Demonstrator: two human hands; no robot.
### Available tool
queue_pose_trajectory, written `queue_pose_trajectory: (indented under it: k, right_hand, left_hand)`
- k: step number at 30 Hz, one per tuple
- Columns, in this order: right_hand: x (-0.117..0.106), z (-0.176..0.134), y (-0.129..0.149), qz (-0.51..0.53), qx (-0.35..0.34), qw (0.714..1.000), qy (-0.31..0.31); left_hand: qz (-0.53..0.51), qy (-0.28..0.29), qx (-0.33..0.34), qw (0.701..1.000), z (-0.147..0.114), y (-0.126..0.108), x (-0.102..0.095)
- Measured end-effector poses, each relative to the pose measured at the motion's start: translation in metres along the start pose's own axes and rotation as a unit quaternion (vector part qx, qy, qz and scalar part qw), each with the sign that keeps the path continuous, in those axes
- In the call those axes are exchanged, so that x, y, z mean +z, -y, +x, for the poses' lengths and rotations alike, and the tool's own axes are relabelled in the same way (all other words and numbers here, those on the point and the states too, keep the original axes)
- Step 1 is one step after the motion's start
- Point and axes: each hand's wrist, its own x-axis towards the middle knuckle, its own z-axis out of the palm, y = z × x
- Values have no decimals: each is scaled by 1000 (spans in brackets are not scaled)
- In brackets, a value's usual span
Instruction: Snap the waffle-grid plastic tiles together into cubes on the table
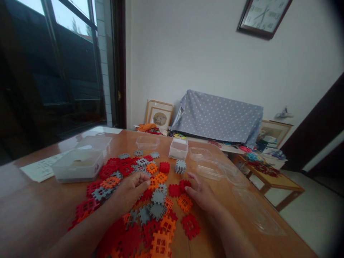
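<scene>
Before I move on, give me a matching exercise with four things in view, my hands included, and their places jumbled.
Things:
1. left hand
2. gray stack
3. clock
4. right hand

Places:
A. high on the wall
B. at the right edge of the spread, by a red piece
C. over the heap of pieces
D. just right of the red block

Right pairs: 1-C, 2-D, 3-A, 4-B.

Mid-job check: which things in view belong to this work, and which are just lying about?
Likely in the work:
- loose notched tiles
- red stack
- grey stack
- perhaps translucent boxes

Apparently just lying about:
- spotted cloth
- framed pictures
</scene>
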Motion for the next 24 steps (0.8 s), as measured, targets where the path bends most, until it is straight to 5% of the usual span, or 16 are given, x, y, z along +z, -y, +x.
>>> queue_pose_trajectory:
  k: [4,8,13,24]
  right_hand:
    - [5,-7,31,-58,-34,997,36]
    - [11,-16,65,-135,-62,984,100]
    - [18,-17,81,-208,-82,967,122]
    - [31,-18,92,-253,-112,953,123]
  left_hand:
    - [109,-9,74,991,-1,6,-4]
    - [267,46,145,951,-6,15,-5]
    - [347,99,120,925,-8,27,-6]
    - [426,90,127,891,-8,20,-21]
